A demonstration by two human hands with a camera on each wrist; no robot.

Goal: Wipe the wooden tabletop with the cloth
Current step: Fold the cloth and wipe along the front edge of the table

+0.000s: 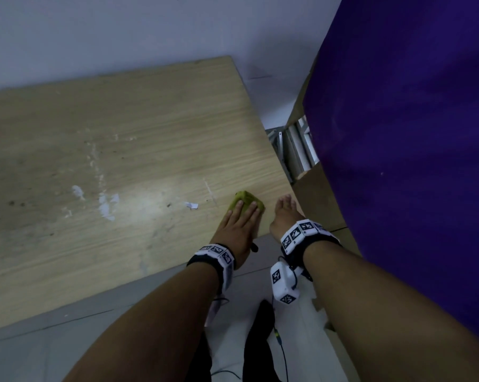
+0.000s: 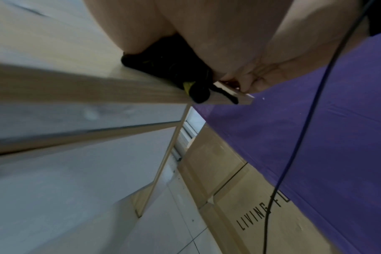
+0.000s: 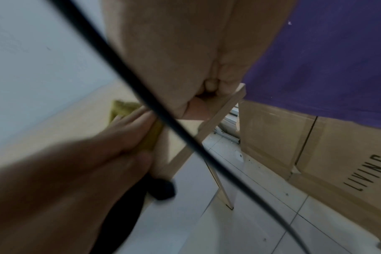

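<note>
The wooden tabletop [image 1: 122,147] fills the left of the head view, with white smears and dull patches on it. A small green cloth [image 1: 246,201] lies near its right front corner. My left hand [image 1: 241,219] presses flat on the cloth with straight fingers; the cloth's far end sticks out past the fingertips. In the right wrist view the cloth [image 3: 124,108] shows beyond the left hand [image 3: 120,137]. My right hand [image 1: 283,210] sits at the table's corner, fingers curled over its edge. The left wrist view shows that right hand [image 2: 250,80] gripping the corner.
White residue [image 1: 106,205] and a paper scrap [image 1: 191,205] lie left of the cloth. A purple sheet [image 1: 412,133] drapes over cardboard boxes [image 3: 337,154] close to the table's right side. Metal rails [image 1: 296,150] stand in the gap. Pale tiled floor [image 1: 296,326] lies below.
</note>
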